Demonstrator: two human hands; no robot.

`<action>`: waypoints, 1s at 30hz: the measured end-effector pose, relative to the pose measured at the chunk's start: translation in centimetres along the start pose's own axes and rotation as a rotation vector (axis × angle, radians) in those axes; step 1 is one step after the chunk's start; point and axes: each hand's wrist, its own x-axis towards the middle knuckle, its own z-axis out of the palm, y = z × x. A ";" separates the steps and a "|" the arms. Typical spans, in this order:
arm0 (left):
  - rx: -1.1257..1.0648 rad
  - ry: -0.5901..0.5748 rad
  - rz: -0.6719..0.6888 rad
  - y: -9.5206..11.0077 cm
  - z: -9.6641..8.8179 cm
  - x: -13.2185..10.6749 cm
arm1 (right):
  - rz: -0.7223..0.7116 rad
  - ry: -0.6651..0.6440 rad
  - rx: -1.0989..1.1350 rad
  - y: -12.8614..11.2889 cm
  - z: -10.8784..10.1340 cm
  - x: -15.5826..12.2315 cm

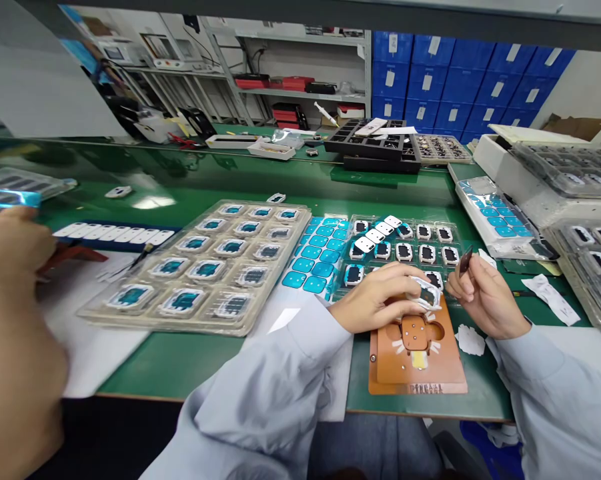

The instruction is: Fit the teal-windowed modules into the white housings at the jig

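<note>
At the far left, blurred and cut off by the frame, a co-worker's hand (15, 247) sits just below a shiny blue-edged piece (10, 197); whether it holds that piece is hard to make out. Beside that hand, red-handled pliers (75, 257) lie half hidden, next to a row of white strips on a navy backing (115, 233). Across the green counter (280, 373) lies a clear tray (240, 327) of teal-centred parts, then a sheet of blue pads (313, 267), then a second clear tray (457, 263) of black-and-white parts. The person's left hand (375, 297) curls closed around a white-framed part (427, 293), which lies at the top edge of an orange fixture (415, 373); the fingers hide part of its frame. The right hand (485, 293) is nearly closed, pinching a small dark piece (464, 261) between thumb and forefinger, and it is too thin and small to identify. Both sleeves run out of the bottom of the frame, and the fixture's lower cut-outs remain uncovered.
</note>
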 end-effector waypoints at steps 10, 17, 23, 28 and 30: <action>0.007 0.038 -0.027 0.1 0.0 -0.2 | -0.025 0.051 -0.042 0.5 -0.5 0.1; -0.017 0.064 -0.055 0.2 0.0 -0.2 | -0.053 0.059 -0.077 0.5 -0.6 0.0; -0.122 0.026 -0.080 0.2 0.2 0.0 | -0.181 0.074 -0.179 0.9 -0.8 -0.4; -0.210 0.042 -0.128 0.6 0.1 0.1 | -0.365 0.108 -0.320 1.4 -1.2 -1.0; -0.254 0.027 -0.152 0.8 0.1 0.0 | -0.413 0.110 -0.385 1.6 -1.2 -0.9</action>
